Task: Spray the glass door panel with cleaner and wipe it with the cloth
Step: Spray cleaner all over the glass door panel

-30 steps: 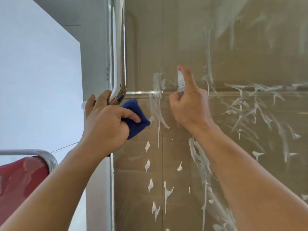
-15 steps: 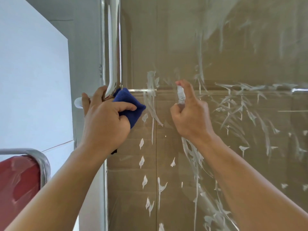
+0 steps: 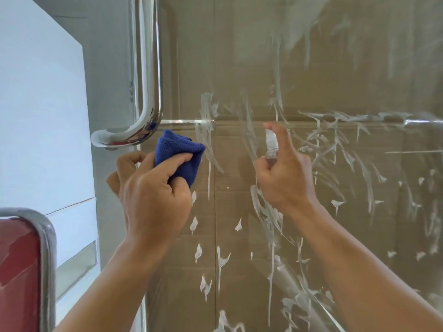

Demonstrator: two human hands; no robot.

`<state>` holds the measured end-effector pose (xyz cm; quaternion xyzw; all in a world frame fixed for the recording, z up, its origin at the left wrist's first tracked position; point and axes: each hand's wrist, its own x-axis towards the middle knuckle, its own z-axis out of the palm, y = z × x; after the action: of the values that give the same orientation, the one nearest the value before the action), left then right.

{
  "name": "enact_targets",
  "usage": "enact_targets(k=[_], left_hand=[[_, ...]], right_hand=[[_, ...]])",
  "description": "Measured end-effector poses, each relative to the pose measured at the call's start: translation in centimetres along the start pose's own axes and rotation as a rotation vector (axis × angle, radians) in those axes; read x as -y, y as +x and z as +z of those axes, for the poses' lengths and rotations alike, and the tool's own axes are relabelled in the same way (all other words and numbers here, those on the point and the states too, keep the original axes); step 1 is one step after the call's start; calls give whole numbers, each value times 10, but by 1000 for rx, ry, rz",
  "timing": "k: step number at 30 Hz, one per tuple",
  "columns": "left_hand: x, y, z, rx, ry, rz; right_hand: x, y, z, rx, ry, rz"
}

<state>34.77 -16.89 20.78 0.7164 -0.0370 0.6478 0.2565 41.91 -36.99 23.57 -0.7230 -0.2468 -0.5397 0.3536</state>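
Two hands are working at the smeared glass door point(image 3: 311, 68): the left hand point(image 3: 153, 197) is gripping a blue cloth point(image 3: 177, 149) below the chrome handle point(image 3: 148, 68), the right hand point(image 3: 285, 173) is clutching a small spray bottle point(image 3: 271, 142), forefinger on top.

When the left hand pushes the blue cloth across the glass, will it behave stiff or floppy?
Probably floppy: the blue cloth is bunched into folds inside the left hand. It looks plush, so it likely grips the foam streaks on the glass door panel rather than sliding.
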Motion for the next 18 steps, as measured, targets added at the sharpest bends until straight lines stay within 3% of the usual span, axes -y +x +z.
enact_targets(k=[18], left_hand=[[-21,1,36,41,-145,47]], right_hand=[[-32,12,-36,-61,-59,46]])
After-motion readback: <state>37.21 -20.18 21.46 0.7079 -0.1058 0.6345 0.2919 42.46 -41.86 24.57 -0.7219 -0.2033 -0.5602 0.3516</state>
